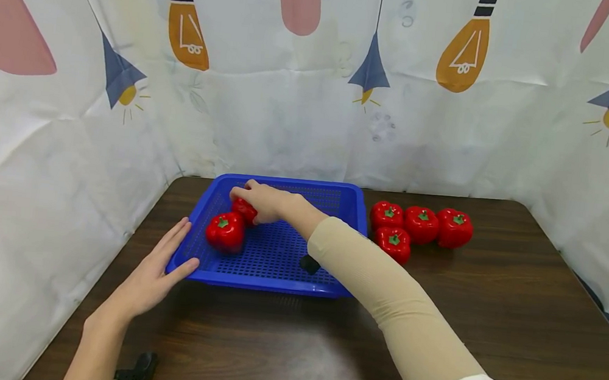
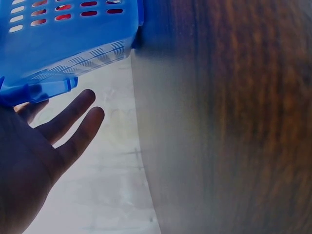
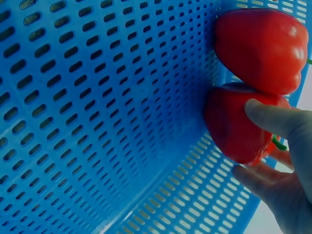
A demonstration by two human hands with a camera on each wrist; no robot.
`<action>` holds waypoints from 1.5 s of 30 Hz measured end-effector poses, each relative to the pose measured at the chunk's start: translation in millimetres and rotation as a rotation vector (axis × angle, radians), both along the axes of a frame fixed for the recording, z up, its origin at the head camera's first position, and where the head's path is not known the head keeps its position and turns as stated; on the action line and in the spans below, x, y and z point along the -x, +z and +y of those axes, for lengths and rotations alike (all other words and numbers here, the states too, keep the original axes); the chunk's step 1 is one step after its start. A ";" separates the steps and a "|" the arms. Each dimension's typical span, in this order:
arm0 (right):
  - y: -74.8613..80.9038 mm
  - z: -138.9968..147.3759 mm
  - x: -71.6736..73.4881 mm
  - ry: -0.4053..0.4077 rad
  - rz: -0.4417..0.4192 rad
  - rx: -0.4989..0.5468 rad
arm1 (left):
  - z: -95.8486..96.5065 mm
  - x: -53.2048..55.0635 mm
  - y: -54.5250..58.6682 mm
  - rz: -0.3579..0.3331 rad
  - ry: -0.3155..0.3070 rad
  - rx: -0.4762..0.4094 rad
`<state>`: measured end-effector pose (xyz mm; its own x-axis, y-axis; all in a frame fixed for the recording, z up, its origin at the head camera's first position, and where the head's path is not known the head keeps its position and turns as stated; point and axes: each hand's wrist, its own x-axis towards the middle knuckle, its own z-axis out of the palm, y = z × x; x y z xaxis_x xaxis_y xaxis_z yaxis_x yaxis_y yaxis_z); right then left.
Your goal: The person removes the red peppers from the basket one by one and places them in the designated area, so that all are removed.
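A blue perforated plastic basket sits on the table, and inside its left part are two red bell peppers. My right hand reaches in from the right and grips the farther bell pepper, thumb on one side and fingers on the other in the right wrist view. The nearer bell pepper lies against it, untouched by the hand. At the basket's left front corner, my left hand has its fingers extended along the outer wall and its thumb by the front rim. In the left wrist view those fingers are straight.
To the right of the basket, several red bell peppers stand grouped on the dark wood table. A white patterned cloth hangs behind and along both sides. A small black object shows beneath the right forearm.
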<state>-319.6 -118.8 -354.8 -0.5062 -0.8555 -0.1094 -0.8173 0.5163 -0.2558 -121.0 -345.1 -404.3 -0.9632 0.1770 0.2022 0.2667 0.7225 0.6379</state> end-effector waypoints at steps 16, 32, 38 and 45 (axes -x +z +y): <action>8.1 20.2 1.4 0.023 -0.010 -0.061 | 0.9 0.0 -1.2 0.011 -0.003 -0.004; 26.3 51.3 -7.8 0.049 0.003 -0.158 | 0.2 -2.3 -0.9 0.015 0.005 -0.005; 34.4 66.0 -13.3 0.055 0.012 -0.173 | 1.5 -2.5 -0.4 0.015 0.002 0.001; 48.4 84.6 -24.0 0.108 0.034 -0.154 | 2.4 -2.4 0.0 0.028 -0.006 -0.001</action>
